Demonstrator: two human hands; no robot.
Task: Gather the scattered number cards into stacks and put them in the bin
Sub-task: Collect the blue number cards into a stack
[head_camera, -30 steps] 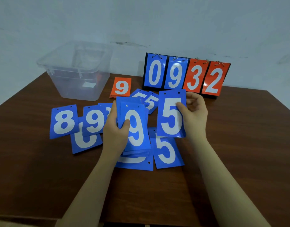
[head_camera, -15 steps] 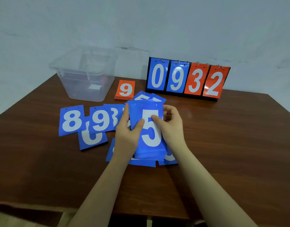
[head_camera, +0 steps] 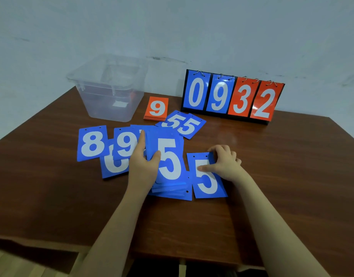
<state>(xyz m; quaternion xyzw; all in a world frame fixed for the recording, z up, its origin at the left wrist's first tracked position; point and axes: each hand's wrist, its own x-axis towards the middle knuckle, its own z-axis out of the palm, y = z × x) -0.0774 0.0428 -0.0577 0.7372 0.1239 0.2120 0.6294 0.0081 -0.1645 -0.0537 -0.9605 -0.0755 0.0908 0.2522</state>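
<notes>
**Loose 5 sits just right of the held stack**

The left hand [head_camera: 144, 166] has its grip clamped on a stack of blue cards [head_camera: 169, 162] with a 5 on top, thumb across the face and fingers behind the left edge, the stack tilted up off the table [head_camera: 272, 176]. Just to the right of it, nearly edge to edge, a single blue 5 card [head_camera: 207, 176] lies flat, its long axis running away from the person and leaning slightly left at the top. The right hand [head_camera: 226, 163] rests on that card's right edge, thumb pressed onto the face and fingers curled at the border, so it looks to be pinching the card up. That hand is plainly the nearer one; the card would only need to travel a short way leftward to land on the stack.

More blue cards wait on the left: an 8 card [head_camera: 92, 143], a 9 card [head_camera: 125, 143] and a partly covered one beneath them. Two overlapping 5 cards [head_camera: 184, 124] lie beyond the stack, near an orange 9 pile [head_camera: 156, 107]. The clear bin [head_camera: 110, 92] stands at the far left, well apart from both hands. A scoreboard [head_camera: 232, 96] reading 0932 stands at the back.
</notes>
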